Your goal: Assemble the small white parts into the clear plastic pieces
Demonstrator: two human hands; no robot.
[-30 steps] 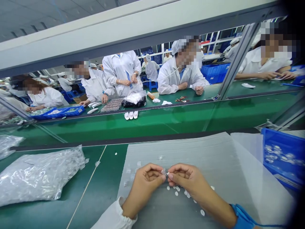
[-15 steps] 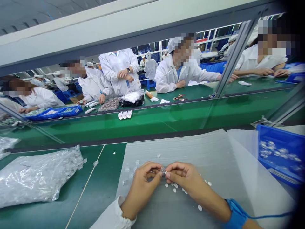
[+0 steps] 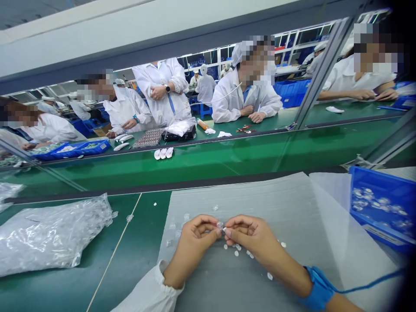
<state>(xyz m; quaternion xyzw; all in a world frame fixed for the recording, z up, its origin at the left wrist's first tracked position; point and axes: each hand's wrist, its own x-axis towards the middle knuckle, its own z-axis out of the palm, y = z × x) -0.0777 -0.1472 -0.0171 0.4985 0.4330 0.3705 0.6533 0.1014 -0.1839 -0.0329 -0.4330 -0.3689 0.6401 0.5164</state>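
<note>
The left hand point(image 3: 196, 238) is pinching a small clear plastic piece point(image 3: 220, 225), apparently steadying it; the right hand point(image 3: 251, 234) is pinching a tiny white piece point(image 3: 225, 229).

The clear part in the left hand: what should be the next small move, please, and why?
Probably the right hand should ease its small white piece gently against the clear part, because the left hand pinches that part close beside it; whether the two already touch is too small to tell.

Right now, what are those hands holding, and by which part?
Left hand pinches a small clear piece, apparently by its edge; right hand pinches a white piece, its gripped part hidden.
</note>
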